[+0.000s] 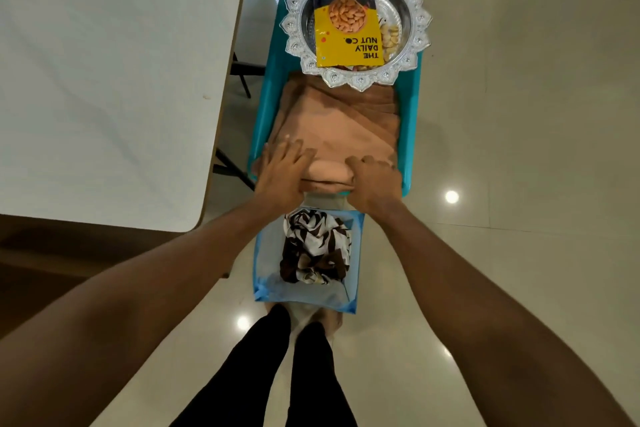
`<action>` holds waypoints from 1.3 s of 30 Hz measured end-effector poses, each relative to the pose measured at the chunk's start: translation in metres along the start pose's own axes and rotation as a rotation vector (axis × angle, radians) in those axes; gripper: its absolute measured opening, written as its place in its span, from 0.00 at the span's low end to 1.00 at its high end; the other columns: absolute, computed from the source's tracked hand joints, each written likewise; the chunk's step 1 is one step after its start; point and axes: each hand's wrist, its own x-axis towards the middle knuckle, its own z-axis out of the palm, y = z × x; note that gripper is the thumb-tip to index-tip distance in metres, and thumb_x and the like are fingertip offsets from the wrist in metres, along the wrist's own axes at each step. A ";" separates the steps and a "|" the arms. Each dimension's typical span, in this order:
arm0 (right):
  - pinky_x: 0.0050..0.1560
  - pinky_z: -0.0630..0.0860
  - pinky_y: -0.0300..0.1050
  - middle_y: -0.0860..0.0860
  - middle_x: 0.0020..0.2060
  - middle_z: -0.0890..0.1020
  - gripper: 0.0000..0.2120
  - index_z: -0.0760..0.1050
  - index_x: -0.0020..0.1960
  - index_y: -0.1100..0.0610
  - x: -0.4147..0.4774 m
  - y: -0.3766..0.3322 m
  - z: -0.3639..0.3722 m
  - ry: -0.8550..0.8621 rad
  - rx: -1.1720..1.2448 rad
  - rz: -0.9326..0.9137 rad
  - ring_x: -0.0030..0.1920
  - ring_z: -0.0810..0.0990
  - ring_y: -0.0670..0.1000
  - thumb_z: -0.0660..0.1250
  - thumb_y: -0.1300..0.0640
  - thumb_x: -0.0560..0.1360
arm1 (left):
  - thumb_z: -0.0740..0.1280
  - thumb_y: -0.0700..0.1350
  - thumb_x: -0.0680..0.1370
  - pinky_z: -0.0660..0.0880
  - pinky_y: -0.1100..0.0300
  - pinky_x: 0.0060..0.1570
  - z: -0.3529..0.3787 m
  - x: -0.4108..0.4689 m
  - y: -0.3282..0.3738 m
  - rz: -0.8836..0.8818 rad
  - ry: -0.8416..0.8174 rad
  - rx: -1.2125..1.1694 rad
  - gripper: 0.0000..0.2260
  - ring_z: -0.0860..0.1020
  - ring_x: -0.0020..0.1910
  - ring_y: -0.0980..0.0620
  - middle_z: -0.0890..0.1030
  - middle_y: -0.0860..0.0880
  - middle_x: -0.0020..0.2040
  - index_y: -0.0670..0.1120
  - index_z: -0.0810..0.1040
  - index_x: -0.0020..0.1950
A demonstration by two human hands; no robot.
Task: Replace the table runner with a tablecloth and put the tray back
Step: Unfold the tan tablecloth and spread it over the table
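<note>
Looking down past the legs, what comes first?

Blue bin (258,253) on the floor by the feet, with a brown-and-white patterned cloth (315,250) bundled inside. I take that for the runner, though I can't be sure.

And the hands?

Both are on the near end of the folded peach tablecloth (332,118). The left hand (282,173) lies flat on top with its fingers spread, pressing and holding nothing. The right hand (375,182) has its fingers curled round the near fold, clamped on it.

Where does the cloth lie, and which way?

On a teal plastic seat (268,97) beside the table (104,62). Its long axis runs straight away from the person, with the thick rolled fold at the near end. The far end reaches the near rim of the silver tray (360,81), which seems to overlap it.

So which step is this?

Picking up the tablecloth, I'd say. The tabletop shows bare white, so the runner looks to be off already.

What does the next move call for?

Drawing the cloth toward the body and lifting it level, since the tray carries an almond packet (346,42) and may sit on that far end. After that, a turn left to the table to unfold the cloth along its length.
</note>
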 end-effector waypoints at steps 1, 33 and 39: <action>0.51 0.75 0.55 0.53 0.58 0.80 0.25 0.72 0.68 0.47 0.004 0.002 -0.003 -0.007 -0.006 -0.024 0.57 0.79 0.62 0.69 0.52 0.71 | 0.72 0.47 0.69 0.60 0.37 0.71 0.000 0.006 0.000 0.040 -0.016 0.008 0.32 0.63 0.73 0.39 0.69 0.46 0.73 0.49 0.69 0.73; 0.41 0.67 0.46 0.48 0.41 0.77 0.12 0.80 0.50 0.43 -0.112 -0.090 -0.396 0.470 -0.152 -0.152 0.47 0.80 0.57 0.66 0.51 0.67 | 0.74 0.48 0.73 0.73 0.55 0.44 -0.417 -0.019 -0.031 0.395 0.288 -0.044 0.16 0.81 0.48 0.48 0.83 0.51 0.50 0.57 0.78 0.59; 0.40 0.65 0.47 0.50 0.44 0.84 0.23 0.80 0.59 0.39 -0.115 -0.204 -0.442 0.855 -0.090 -0.315 0.45 0.82 0.58 0.60 0.38 0.68 | 0.65 0.43 0.76 0.77 0.49 0.53 -0.499 -0.057 -0.131 0.437 0.773 -0.042 0.18 0.80 0.57 0.41 0.82 0.43 0.61 0.46 0.79 0.67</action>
